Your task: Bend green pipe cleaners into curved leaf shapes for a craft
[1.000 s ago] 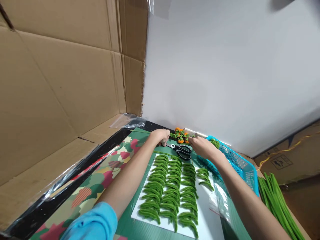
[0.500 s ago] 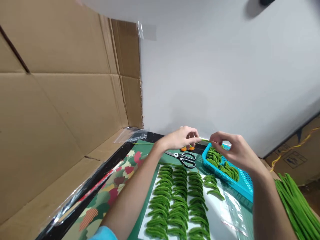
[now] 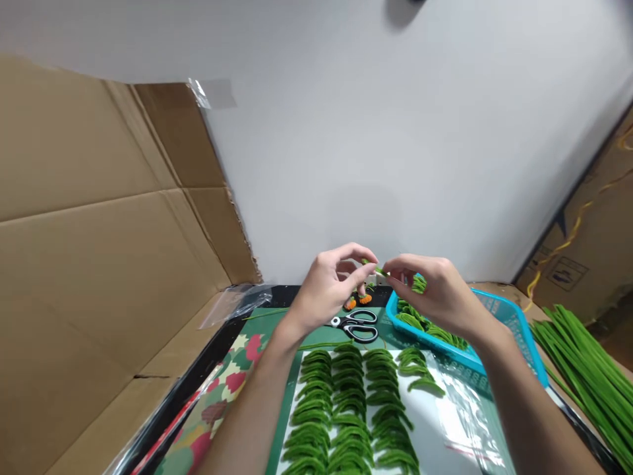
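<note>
left hand [image 3: 326,284], center of frame: fingers pinching a short green pipe-cleaner piece [image 3: 380,270]. piece is just right of the left fingertips, spans the small gap between the hands, long axis roughly left to right, tipping slightly down to the right. right hand [image 3: 435,284]: thumb and fingers closed on its right end. both hands touching it, so neither is nearer. piece is up off the surface, above the black-handled scissors [image 3: 352,326] and orange fuzzy flowers [image 3: 364,299].

green surface [image 3: 264,324], left to right: leaf-print sheet [image 3: 232,382] lower left, scissors mid frame with handles to the right, white sheet [image 3: 425,422] lower center carrying columns of curved green pieces [image 3: 349,396], rightmost column short. clear plastic bag [image 3: 469,429] lies over the sheet's right side. blue basket [image 3: 537,359] right of center, more green pieces inside, partly hidden by the right hand. bundle of long green stems [image 3: 588,369] lower right.

room: cardboard panel [image 3: 89,152] at left, plain pale wall [image 3: 395,132] behind, carton [image 3: 603,231] with yellow cord [image 3: 568,242] at right edge.
</note>
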`<action>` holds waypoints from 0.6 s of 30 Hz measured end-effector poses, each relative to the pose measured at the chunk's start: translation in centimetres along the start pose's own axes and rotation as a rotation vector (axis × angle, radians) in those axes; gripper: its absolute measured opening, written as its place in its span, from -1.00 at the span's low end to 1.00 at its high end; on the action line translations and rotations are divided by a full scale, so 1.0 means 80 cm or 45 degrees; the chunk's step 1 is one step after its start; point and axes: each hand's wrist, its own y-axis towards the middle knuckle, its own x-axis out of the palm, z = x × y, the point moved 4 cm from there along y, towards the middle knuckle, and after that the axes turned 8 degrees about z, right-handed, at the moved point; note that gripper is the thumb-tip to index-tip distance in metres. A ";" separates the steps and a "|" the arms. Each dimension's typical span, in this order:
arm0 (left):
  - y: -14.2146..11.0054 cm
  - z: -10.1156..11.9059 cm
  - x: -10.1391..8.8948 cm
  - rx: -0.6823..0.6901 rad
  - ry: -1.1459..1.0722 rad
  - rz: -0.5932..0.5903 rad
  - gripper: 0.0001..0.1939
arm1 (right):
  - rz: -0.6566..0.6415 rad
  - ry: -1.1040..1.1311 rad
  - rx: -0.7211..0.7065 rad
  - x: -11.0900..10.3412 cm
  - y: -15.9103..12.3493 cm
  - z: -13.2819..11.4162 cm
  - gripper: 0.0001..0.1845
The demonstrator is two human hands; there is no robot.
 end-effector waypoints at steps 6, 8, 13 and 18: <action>0.006 0.000 -0.006 0.042 -0.073 0.125 -0.78 | -0.046 0.140 0.102 0.007 0.005 -0.003 -0.81; 0.007 0.002 -0.006 0.057 -0.067 0.134 -0.79 | -0.073 0.170 0.138 0.009 0.006 -0.002 -0.78; 0.009 0.003 -0.010 0.091 -0.107 0.227 -0.80 | -0.060 0.102 0.082 0.010 0.004 -0.004 -0.77; 0.009 0.001 -0.019 0.012 -0.153 0.232 -0.76 | 0.037 0.046 -0.076 0.001 0.003 -0.014 -0.83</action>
